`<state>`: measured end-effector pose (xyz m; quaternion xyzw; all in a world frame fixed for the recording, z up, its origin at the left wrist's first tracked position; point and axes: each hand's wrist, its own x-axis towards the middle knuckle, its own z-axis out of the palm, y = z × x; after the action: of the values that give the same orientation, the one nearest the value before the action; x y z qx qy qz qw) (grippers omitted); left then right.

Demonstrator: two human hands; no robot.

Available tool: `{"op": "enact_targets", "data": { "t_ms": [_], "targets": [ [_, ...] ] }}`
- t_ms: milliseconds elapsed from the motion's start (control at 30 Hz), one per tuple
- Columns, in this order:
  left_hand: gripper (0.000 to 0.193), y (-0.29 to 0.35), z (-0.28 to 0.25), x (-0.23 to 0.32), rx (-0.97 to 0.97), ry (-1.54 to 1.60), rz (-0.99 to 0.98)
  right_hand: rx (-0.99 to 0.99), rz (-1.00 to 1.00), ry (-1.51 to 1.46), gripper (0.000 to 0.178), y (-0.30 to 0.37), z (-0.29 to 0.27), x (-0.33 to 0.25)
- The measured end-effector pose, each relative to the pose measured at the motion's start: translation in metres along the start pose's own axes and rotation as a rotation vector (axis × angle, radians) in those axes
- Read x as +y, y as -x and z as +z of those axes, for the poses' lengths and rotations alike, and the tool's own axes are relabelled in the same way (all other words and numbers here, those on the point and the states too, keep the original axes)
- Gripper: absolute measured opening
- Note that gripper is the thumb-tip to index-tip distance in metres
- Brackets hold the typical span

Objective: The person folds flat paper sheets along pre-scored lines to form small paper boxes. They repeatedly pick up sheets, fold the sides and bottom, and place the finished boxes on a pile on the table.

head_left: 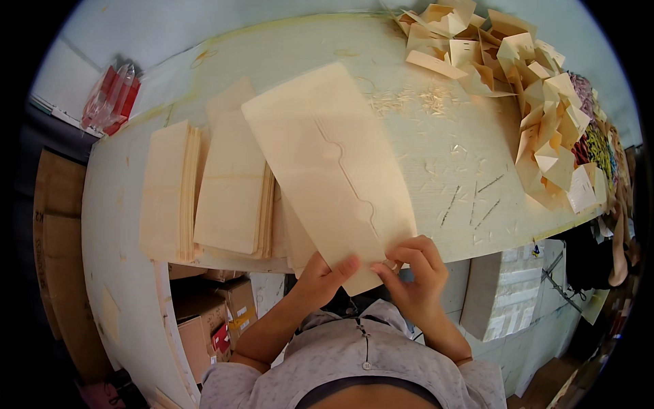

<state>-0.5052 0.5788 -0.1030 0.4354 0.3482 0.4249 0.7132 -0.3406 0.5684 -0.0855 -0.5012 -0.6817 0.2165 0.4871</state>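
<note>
Between both hands, at the near edge of the tabletop [436,157], sits a large thin wooden sheet [327,170], pale, w/ a wavy cut line running along its length. Left hand [320,276] pinches the sheet's near corner, thumb on top, fingers under, closed on it. Right hand [415,269] grips the same near end just beside the left, fingers curled over the edge, thumb pressing; whether it pulls at the cut strip or just holds can't be told. Sheet's far end leans away from the hands, across the tabletop, overlapping other sheets below.

Handling, as a judgement: looks light, stiff but very thin, so prob. brittle along the cut line; it'd snap or split if bent hard. Surface looks dry, not slippery. Best hold is flat pinch at the edges, both sides of the cut, w/ support under the long span; not by one corner alone.

Left of the hands, further out: two stacks of same pale sheets [170,191], edges roughly squared. Far right of the hands: big heap of folded pale offcuts [538,102], some w/ slots. Thin slivers [477,198] lie scattered ahead of the right hand. Below the left hand, under the tabletop: cardboard boxes [218,320]. Far left beyond the stacks: a red packet in clear wrap [112,95].
</note>
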Motion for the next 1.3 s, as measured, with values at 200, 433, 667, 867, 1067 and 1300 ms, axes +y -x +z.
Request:
{"op": "enact_targets", "data": {
  "t_ms": [200,433,667,867,1067,1300],
  "targets": [
    [0.032,-0.001,-0.006,-0.012,-0.024,0.07,-0.006,0.039,-0.363,0.226,0.019,-0.007,0.0,0.014],
    [0.032,-0.004,-0.009,-0.014,0.003,-0.014,-0.015,-0.047,-0.466,0.369,0.019,-0.016,-0.007,0.032],
    [0.029,-0.003,-0.015,-0.018,0.082,-0.236,-0.012,-0.166,-0.217,0.087,0.017,-0.003,-0.006,0.024],
    [0.033,0.006,-0.043,0.006,-0.242,-0.214,-0.067,0.169,0.086,0.406,0.021,-0.056,-0.065,0.053],
    [0.049,0.004,-0.094,0.015,-0.584,-0.189,-0.178,-0.047,0.221,-0.402,0.045,-0.078,-0.065,0.046],
    [0.087,-0.013,-0.085,0.011,-0.684,0.355,0.235,0.242,0.476,-0.747,0.062,-0.054,-0.032,0.023]
  ]
}}
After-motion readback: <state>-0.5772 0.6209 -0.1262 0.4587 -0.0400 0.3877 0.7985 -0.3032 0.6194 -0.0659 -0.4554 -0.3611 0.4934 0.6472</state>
